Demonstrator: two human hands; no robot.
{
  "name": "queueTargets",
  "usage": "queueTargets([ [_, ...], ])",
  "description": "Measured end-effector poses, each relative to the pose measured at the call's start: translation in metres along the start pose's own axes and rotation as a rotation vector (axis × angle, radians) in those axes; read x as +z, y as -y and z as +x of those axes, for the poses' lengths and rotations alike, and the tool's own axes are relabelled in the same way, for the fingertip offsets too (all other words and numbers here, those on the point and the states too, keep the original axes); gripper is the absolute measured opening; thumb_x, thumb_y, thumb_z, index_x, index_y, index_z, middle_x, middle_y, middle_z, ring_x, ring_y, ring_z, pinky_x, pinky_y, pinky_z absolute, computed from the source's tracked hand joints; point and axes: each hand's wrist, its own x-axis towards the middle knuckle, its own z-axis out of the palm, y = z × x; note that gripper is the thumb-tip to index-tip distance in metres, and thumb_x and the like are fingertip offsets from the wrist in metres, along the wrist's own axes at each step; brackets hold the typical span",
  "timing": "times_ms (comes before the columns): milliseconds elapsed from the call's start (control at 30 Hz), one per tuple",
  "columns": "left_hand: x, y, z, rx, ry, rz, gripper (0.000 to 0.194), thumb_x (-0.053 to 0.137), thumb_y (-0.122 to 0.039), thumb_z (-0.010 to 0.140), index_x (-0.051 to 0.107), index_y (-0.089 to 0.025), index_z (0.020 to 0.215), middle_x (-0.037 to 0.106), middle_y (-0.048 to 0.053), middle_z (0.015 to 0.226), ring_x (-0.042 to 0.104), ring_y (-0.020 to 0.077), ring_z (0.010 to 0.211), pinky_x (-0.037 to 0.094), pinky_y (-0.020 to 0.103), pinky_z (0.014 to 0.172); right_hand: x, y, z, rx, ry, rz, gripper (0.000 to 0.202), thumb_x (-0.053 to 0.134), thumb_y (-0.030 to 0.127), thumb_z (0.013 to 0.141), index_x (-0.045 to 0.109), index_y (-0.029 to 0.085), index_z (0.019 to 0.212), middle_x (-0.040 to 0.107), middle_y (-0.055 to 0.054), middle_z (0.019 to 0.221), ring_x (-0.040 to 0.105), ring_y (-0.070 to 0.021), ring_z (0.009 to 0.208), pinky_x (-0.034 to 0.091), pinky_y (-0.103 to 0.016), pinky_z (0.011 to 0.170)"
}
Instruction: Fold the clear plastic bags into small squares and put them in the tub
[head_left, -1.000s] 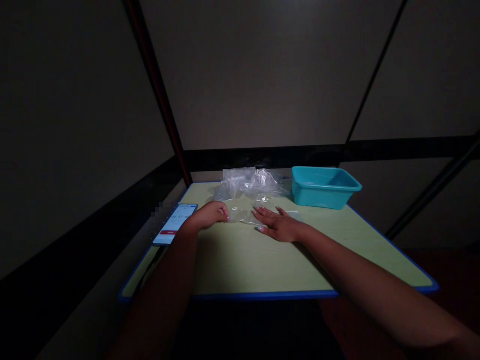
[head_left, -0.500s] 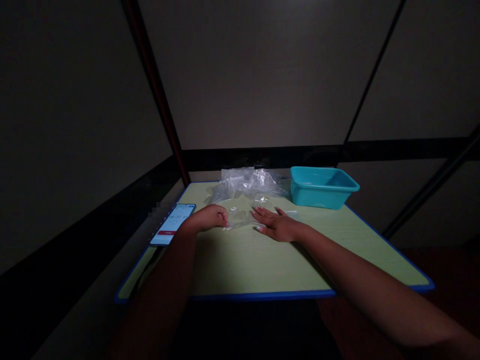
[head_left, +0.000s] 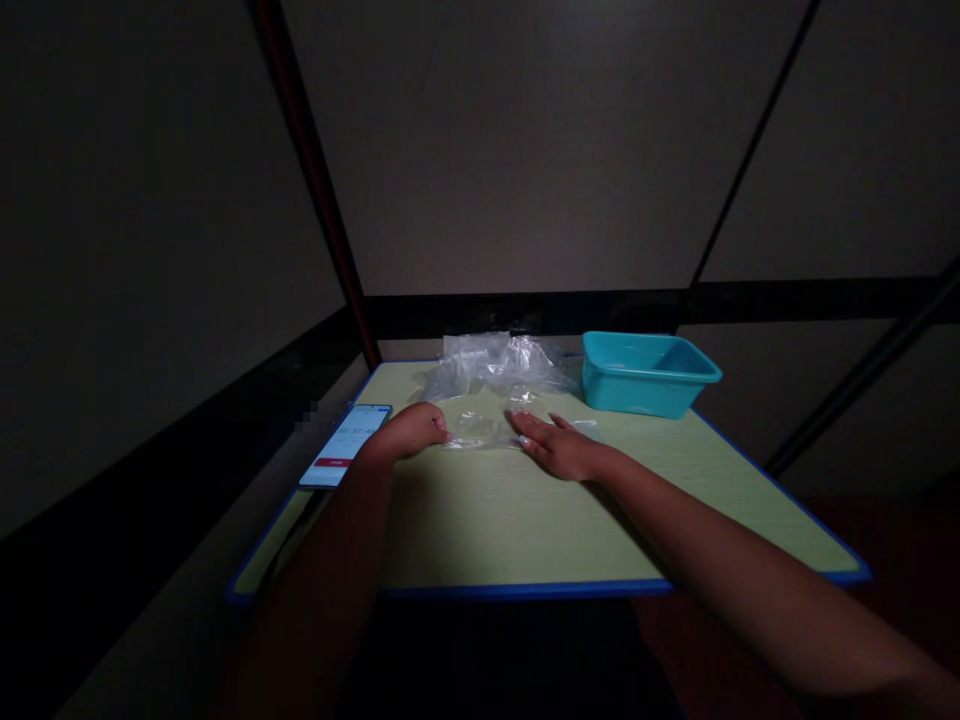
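Observation:
A clear plastic bag [head_left: 484, 432] lies flat on the pale green table [head_left: 510, 530] between my hands. My left hand [head_left: 415, 430] is closed at the bag's near left corner, thumb and fingers pinching its edge. My right hand [head_left: 556, 446] rests palm down over the bag's right part, its fingers stretched out and pointing left. A strip of the bag shows past the right hand, on its far side. Just beyond lies a heap of clear plastic bags [head_left: 495, 368], crumpled and shiny.
A turquoise plastic basin [head_left: 637, 393] stands at the back right of the table. A phone [head_left: 345, 447] with a lit screen lies at the left edge, beside my left forearm. Dark wall panels [head_left: 510, 150] rise behind the table.
My left hand has moved slightly away from me with the bag's near edge, which now lies straighter. The right hand's fingers have shifted a little to the right on the bag.

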Motion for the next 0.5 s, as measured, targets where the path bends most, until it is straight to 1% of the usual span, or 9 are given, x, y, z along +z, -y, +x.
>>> queueTargets([
  [133,0.001,-0.007,0.000,0.007,-0.162,0.052,0.015,0.056,-0.030,0.069,0.052,-0.018,0.062,0.058,0.002,0.066,0.052,0.0167,0.066,0.033,0.025,0.058,0.002,-0.001,0.001,-0.006,-0.008,-0.011,0.057,0.020,0.036,0.093,0.005,0.022,0.147,0.012,-0.005,0.151,0.012,-0.0199,0.138,0.010,-0.054,0.108],
  [200,0.006,-0.016,-0.002,0.058,-0.252,0.101,0.017,0.053,-0.031,0.075,0.053,-0.018,0.065,0.059,0.004,0.071,0.054,0.0187,0.071,0.036,0.027,0.062,0.003,-0.002,0.002,-0.015,-0.016,-0.020,0.058,0.021,0.035,0.093,0.005,0.022,0.147,0.012,-0.005,0.151,0.012,-0.0195,0.138,0.010,-0.054,0.108],
  [267,0.016,-0.032,-0.006,0.166,-0.376,0.108,0.020,0.047,-0.033,0.082,0.057,-0.018,0.073,0.061,0.007,0.080,0.056,0.0208,0.080,0.040,0.030,0.072,0.005,-0.003,0.002,-0.023,-0.028,-0.023,0.058,0.021,0.035,0.093,0.005,0.021,0.147,0.012,-0.006,0.151,0.012,-0.0200,0.138,0.011,-0.054,0.108],
  [300,0.024,-0.042,-0.010,0.248,-0.431,0.086,0.023,0.043,-0.034,0.085,0.059,-0.017,0.081,0.062,0.009,0.088,0.056,0.0213,0.087,0.041,0.031,0.078,0.006,-0.003,0.003,-0.022,-0.035,-0.024,0.058,0.021,0.035,0.093,0.005,0.021,0.147,0.013,-0.006,0.151,0.012,-0.0206,0.138,0.011,-0.055,0.108],
  [333,0.034,-0.052,-0.014,0.339,-0.440,0.064,0.026,0.042,-0.035,0.086,0.059,-0.016,0.091,0.061,0.010,0.098,0.055,0.0215,0.095,0.040,0.032,0.085,0.007,-0.004,0.003,-0.024,-0.041,-0.029,0.058,0.022,0.035,0.093,0.006,0.022,0.147,0.013,-0.007,0.151,0.013,-0.0212,0.138,0.012,-0.055,0.107],
  [367,0.044,-0.063,-0.018,0.427,-0.415,0.051,0.032,0.042,-0.038,0.087,0.057,-0.016,0.103,0.059,0.011,0.109,0.053,0.0217,0.104,0.039,0.032,0.091,0.007,-0.004,0.003,-0.029,-0.044,-0.039,0.058,0.024,0.034,0.092,0.007,0.022,0.147,0.015,-0.007,0.150,0.015,-0.0220,0.137,0.012,-0.055,0.107],
  [400,0.054,-0.074,-0.023,0.516,-0.357,0.055,0.039,0.042,-0.041,0.087,0.053,-0.016,0.115,0.055,0.012,0.120,0.048,0.0221,0.114,0.036,0.032,0.098,0.008,-0.005,0.003,-0.036,-0.043,-0.055,0.060,0.027,0.033,0.091,0.008,0.022,0.147,0.015,-0.008,0.150,0.016,-0.0229,0.137,0.011,-0.055,0.108],
  [467,0.074,-0.091,-0.031,0.650,-0.216,0.111,0.060,0.040,-0.049,0.087,0.036,-0.013,0.135,0.037,0.015,0.142,0.030,0.0241,0.132,0.024,0.036,0.108,0.010,-0.007,0.003,-0.060,-0.038,-0.089,0.066,0.036,0.033,0.088,0.010,0.018,0.147,0.014,-0.011,0.150,0.016,-0.0246,0.137,0.011,-0.050,0.109],
  [500,0.083,-0.097,-0.034,0.700,-0.132,0.152,0.069,0.038,-0.053,0.087,0.027,-0.010,0.140,0.028,0.016,0.147,0.021,0.0251,0.136,0.018,0.038,0.111,0.011,-0.009,0.003,-0.077,-0.038,-0.096,0.071,0.041,0.035,0.086,0.010,0.014,0.147,0.012,-0.012,0.150,0.015,-0.0252,0.137,0.011,-0.046,0.110],
])
